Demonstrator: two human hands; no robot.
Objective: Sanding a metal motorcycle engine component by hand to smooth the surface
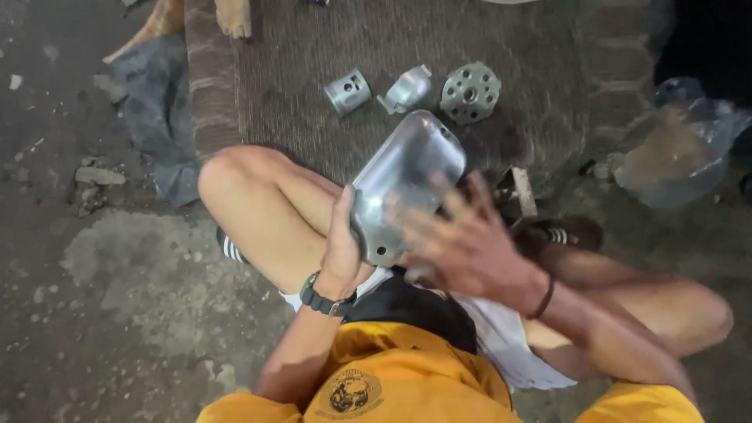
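Two hands hold a silver metal cover (407, 176) at frame centre: left hand (342, 244) clasps its lower edge; right hand (462, 239), blurred, seems spread against it. Three metal parts (348, 92) lie on the mat (274, 78) above.

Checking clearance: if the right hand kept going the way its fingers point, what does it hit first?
Likely the silver metal cover held by the left hand. The right hand is motion-blurred, fingers spread toward it; whether they already touch is unclear.
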